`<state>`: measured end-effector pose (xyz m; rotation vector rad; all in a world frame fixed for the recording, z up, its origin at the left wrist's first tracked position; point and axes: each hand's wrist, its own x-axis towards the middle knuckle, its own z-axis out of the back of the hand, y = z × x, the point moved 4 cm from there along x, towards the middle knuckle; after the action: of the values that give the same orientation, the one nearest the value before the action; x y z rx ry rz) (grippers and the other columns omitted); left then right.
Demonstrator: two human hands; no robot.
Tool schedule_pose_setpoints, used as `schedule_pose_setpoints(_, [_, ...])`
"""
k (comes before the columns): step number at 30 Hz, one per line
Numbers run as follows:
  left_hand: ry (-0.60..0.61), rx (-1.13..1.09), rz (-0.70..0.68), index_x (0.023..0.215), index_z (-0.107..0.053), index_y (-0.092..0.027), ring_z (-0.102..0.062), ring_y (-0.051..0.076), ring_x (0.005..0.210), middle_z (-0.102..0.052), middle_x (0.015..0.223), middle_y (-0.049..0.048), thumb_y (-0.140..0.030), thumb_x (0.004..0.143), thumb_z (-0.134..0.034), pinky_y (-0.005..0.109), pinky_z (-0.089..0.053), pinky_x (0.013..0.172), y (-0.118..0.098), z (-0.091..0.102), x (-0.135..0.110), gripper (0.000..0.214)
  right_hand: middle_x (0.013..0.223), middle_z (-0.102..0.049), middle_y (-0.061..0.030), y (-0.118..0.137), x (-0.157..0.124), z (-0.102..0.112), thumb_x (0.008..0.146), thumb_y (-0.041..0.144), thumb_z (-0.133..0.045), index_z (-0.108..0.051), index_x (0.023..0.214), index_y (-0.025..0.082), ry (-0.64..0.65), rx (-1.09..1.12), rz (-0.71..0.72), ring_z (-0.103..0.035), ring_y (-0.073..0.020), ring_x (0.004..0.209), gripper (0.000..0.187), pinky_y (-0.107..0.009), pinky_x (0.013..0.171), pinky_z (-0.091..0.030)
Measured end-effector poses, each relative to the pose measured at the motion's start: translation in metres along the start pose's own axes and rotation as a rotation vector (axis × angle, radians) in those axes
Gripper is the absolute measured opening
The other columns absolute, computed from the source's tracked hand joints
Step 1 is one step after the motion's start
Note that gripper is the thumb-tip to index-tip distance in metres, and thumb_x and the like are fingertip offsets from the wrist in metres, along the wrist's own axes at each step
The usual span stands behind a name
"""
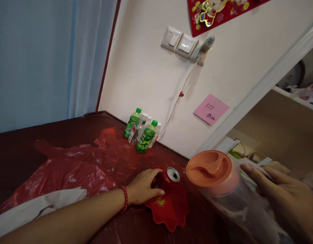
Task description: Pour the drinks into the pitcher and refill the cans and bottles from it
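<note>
My left hand [144,185], with a red bead bracelet at the wrist, is closed around a red drink can [169,181]. The can's silver top faces up with its mouth open. Beneath or just behind it lies a red tray with a scalloped rim [171,222]; whether the can touches the tray cannot be told. On the right, my right hand [285,196] grips the handle of a clear plastic pitcher [237,210] with an orange lid [209,168]. The pitcher is tilted, and its lower part runs toward the bottom edge of the view.
Several bottles, some with green caps [146,137], stand against the wall on the dark red table [14,149]. A crumpled red plastic bag [77,166] and a white cloth [44,205] lie at left. A charging cable [175,105] hangs from the socket. Shelves [295,98] are at right.
</note>
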<state>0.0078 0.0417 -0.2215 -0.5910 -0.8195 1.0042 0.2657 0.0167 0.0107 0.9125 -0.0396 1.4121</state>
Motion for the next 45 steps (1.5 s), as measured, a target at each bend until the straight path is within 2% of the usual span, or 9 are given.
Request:
schedule_pose_setpoints(3, [0.002,-0.003,0.004,0.137,-0.049,-0.023,-0.057,0.031,0.121,-0.060,0.135,0.0107,-0.041,0.078,-0.075,0.044,-0.043,0.104,-0.0020,0.0015,0.0005,0.067,0.048,-0.053,-0.0014,-0.0034,0.0001,-0.0016,0.039,0.071,-0.060,-0.067,0.049,0.027,0.052,0.035,-0.156,-0.050,-0.0210,0.051,0.046,-0.031,0.047,-0.045])
schedule_pose_setpoints(7, [0.005,-0.007,0.013,0.136,-0.050,-0.022,-0.057,0.031,0.120,-0.061,0.134,0.0109,-0.040,0.078,-0.075,0.044,-0.043,0.103,-0.0042,0.0025,0.0003,0.066,0.048,-0.052,-0.0007,-0.0015,-0.0019,0.0003,0.036,0.072,-0.060,-0.068,0.053,0.027,0.053,0.032,-0.213,-0.050,-0.0222,0.052,0.049,-0.032,0.047,-0.044])
schedule_pose_setpoints(15, [0.003,-0.014,0.007,0.137,-0.050,-0.023,-0.057,0.031,0.119,-0.061,0.133,0.0109,-0.042,0.078,-0.075,0.044,-0.043,0.104,-0.0027,0.0022,-0.0003,0.067,0.055,-0.059,-0.0013,-0.0042,0.0005,0.0015,0.040,0.074,-0.062,-0.069,0.058,0.025,0.052,0.023,-0.183,-0.053,-0.0235,0.058,0.052,-0.033,0.053,-0.044])
schedule_pose_setpoints(24, [-0.001,-0.016,0.005,0.137,-0.050,-0.023,-0.057,0.031,0.120,-0.061,0.133,0.0098,-0.040,0.078,-0.075,0.043,-0.043,0.104,-0.0031,0.0025,0.0000,0.067,0.057,-0.059,-0.0016,-0.0021,0.0005,0.0028,0.039,0.073,-0.062,-0.068,0.060,0.024,0.049,0.015,-0.180,-0.052,-0.0232,0.059,0.054,-0.033,0.055,-0.044])
schedule_pose_setpoints(30, [0.001,-0.006,0.014,0.137,-0.050,-0.023,-0.058,0.031,0.118,-0.062,0.132,0.0107,-0.038,0.077,-0.076,0.044,-0.043,0.103,-0.0049,0.0035,-0.0001,0.067,0.050,-0.052,0.0003,-0.0008,0.0004,0.0040,0.039,0.072,-0.062,-0.066,0.058,0.025,0.038,0.032,-0.174,-0.046,-0.0203,0.053,0.051,-0.033,0.054,-0.045])
schedule_pose_setpoints(36, [-0.001,-0.019,0.003,0.138,-0.049,-0.023,-0.057,0.031,0.120,-0.061,0.134,0.0115,-0.040,0.078,-0.075,0.044,-0.042,0.104,-0.0046,0.0033,0.0003,0.068,0.050,-0.052,0.0001,0.0003,-0.0005,0.0027,0.039,0.072,-0.063,-0.063,0.053,0.025,0.038,0.065,-0.184,-0.046,-0.0204,0.053,0.048,-0.032,0.052,-0.042])
schedule_pose_setpoints(45, [-0.005,-0.020,0.006,0.137,-0.050,-0.025,-0.058,0.031,0.119,-0.062,0.133,0.0096,-0.039,0.077,-0.075,0.044,-0.043,0.103,-0.0029,0.0024,0.0004,0.067,0.048,-0.052,0.0002,0.0025,-0.0003,0.0037,0.038,0.071,-0.063,-0.067,0.060,0.025,0.021,0.031,-0.213,-0.044,-0.0206,0.050,0.051,-0.032,0.047,-0.033])
